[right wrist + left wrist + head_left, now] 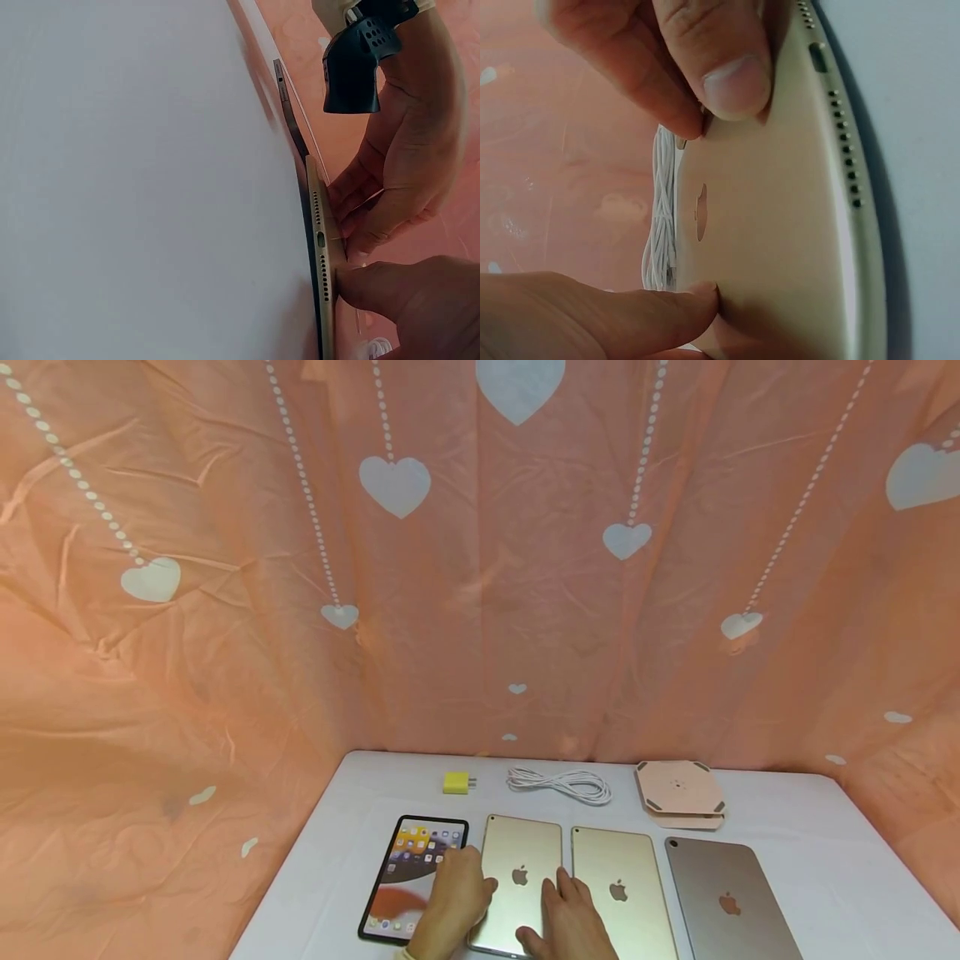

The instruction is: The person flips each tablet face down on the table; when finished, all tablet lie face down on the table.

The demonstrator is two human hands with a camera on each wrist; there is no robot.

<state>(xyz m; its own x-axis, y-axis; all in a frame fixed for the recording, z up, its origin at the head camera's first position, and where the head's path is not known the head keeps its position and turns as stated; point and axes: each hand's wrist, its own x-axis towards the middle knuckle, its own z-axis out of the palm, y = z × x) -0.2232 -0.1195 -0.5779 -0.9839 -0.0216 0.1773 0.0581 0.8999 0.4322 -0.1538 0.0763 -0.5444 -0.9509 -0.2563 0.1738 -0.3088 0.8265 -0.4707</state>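
A gold tablet [517,868] lies back side up between the two hands, its apple logo showing. At its left edge the left hand [459,893] holds it, thumb on the back, as the left wrist view shows. The right hand [572,920] holds the right side, its thumb [690,304] touching the back. The port edge [322,247] of this tablet faces the person; a dark shadow line runs below it. To its left lies a black-framed tablet [397,897] with a lit screen, to its right a second gold tablet [626,864].
Farther right lies a grey tablet [731,877], back up. Behind the row are a yellow plug adapter [455,782], a coiled white cable [562,783] and a pink octagonal stand [678,785]. A white table [315,860] bears everything; a heart-patterned orange curtain [487,568] encloses it.
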